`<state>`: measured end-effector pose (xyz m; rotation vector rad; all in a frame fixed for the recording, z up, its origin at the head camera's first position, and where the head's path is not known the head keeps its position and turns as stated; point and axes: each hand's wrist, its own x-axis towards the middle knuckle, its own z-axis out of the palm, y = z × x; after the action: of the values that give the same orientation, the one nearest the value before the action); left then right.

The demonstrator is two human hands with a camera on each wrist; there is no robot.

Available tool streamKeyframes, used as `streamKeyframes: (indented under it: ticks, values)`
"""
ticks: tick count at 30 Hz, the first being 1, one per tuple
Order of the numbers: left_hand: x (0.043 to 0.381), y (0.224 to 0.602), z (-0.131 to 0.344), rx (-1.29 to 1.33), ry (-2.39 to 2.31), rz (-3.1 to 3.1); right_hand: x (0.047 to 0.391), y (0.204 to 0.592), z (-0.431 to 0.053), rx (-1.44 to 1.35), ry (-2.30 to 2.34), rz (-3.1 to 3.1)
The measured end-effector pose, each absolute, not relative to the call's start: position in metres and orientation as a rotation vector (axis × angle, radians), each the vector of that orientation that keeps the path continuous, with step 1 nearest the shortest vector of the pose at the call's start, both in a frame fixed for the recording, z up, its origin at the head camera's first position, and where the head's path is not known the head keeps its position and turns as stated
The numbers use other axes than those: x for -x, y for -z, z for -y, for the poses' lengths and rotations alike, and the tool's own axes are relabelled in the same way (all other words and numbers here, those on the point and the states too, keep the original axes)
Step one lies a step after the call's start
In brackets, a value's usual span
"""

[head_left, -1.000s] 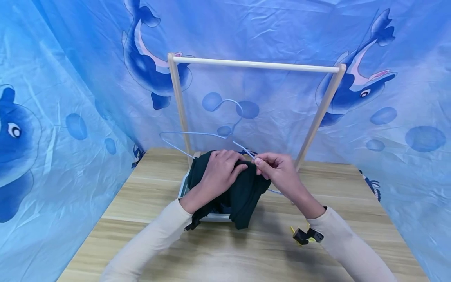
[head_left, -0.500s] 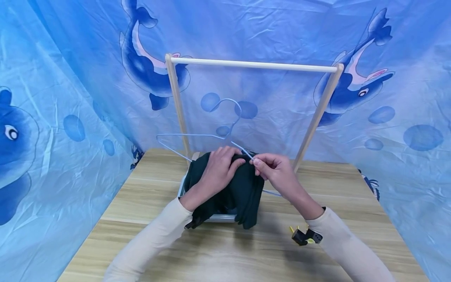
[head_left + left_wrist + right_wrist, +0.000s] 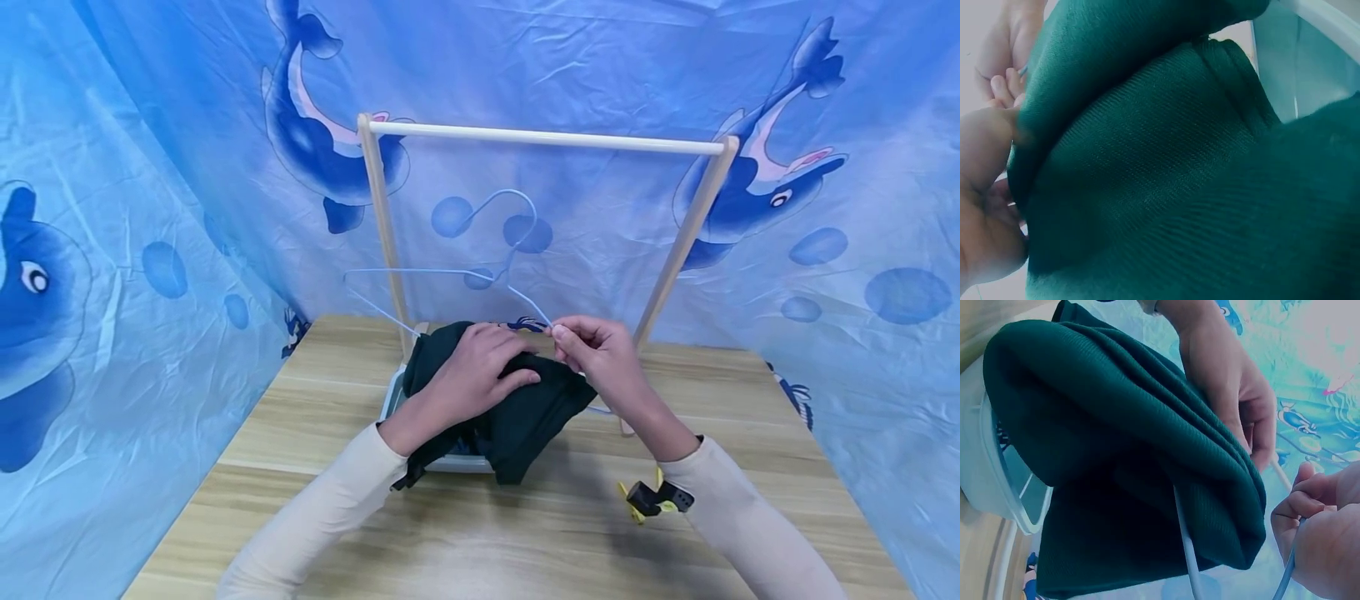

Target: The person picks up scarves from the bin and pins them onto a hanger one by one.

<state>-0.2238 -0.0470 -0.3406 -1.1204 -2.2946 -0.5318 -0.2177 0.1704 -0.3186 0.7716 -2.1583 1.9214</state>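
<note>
A pale blue wire hanger (image 3: 405, 270) stands tilted in the head view, its hook upward. My right hand (image 3: 607, 358) pinches its right shoulder wire between thumb and fingers. Draped over the hanger's lower part is a dark green ribbed garment (image 3: 536, 425), whose exact kind is hidden by its folds. My left hand (image 3: 476, 371) grips the garment's upper fold, thumb on the near side. In the right wrist view, hanger wire (image 3: 1186, 540) comes out from under the garment (image 3: 1116, 425), and the left hand (image 3: 1229, 381) holds its folded edge.
Below the garment, a light plastic basket (image 3: 459, 464) sits on the wooden table (image 3: 315, 533). Behind it rises a rack with a white crossbar (image 3: 547, 137) and wooden posts. A blue dolphin-print curtain (image 3: 615, 75) surrounds the table.
The hanger dips slightly, then rises and shifts right, its hook now higher. Both hands have moved a little right. The garment's right side now spreads farther out to the right.
</note>
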Motion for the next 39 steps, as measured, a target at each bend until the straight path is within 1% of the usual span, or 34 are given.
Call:
streamKeyframes:
  ticks: [5,11,16,19,22,27,35,39]
  values:
    - [0.219,0.339,0.062,1.024,0.611,2.213,0.217,0.316,-0.172,-0.784,-1.936,2.143]
    - [0.207,0.339,0.102,0.783,0.780,2.171,0.218,0.315,-0.175,-0.776,-1.943,2.135]
    - [0.202,0.347,0.134,0.561,0.873,2.225,0.218,0.313,-0.179,-0.758,-1.885,2.168]
    - [0.205,0.355,0.144,0.483,0.922,2.319,0.218,0.311,-0.182,-0.756,-1.854,2.185]
    - [0.209,0.366,0.149,0.464,0.997,2.443,0.217,0.310,-0.183,-0.750,-1.834,2.200]
    - [0.217,0.380,0.149,0.521,1.220,2.589,0.217,0.310,-0.183,-0.757,-1.813,2.215]
    - [0.224,0.387,0.140,0.530,1.619,2.706,0.219,0.312,-0.185,-0.776,-1.786,2.218]
    - [0.226,0.389,0.136,0.544,1.666,2.718,0.220,0.313,-0.186,-0.766,-1.771,2.231]
